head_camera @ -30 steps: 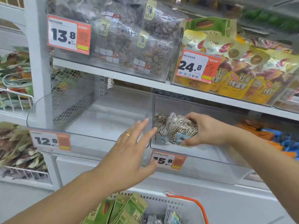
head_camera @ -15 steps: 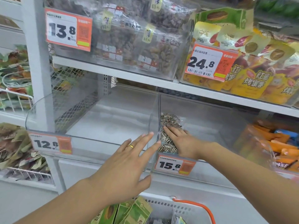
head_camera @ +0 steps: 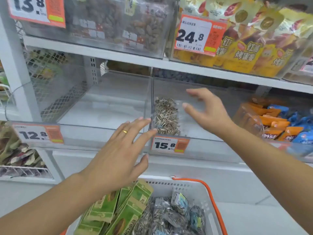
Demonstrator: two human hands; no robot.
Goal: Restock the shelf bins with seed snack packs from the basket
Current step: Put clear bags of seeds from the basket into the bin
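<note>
A clear pack of striped sunflower seeds (head_camera: 166,117) lies at the left side of the clear shelf bin (head_camera: 211,138) tagged 15.8. My right hand (head_camera: 205,111) hovers just right of the pack, fingers spread and holding nothing. My left hand (head_camera: 118,155), with a gold ring, stretches flat toward the wall between this bin and the bin (head_camera: 101,116) tagged 12.8, which holds nothing. Below, a white basket (head_camera: 169,184) with an orange handle holds more clear seed packs (head_camera: 169,216) and green packs (head_camera: 125,207).
The upper shelf carries a bin of brown nut packs (head_camera: 118,24) tagged 13.8 and yellow snack bags (head_camera: 250,48) tagged 24.8. Orange and blue packs (head_camera: 279,122) fill the bin to the right. A wire rack with bags (head_camera: 15,150) stands at the far left.
My right hand set the seed pack down in the 15.8 bin, let go and lifted off to the right. The left hand stayed near the bin front. The view tilted down.
</note>
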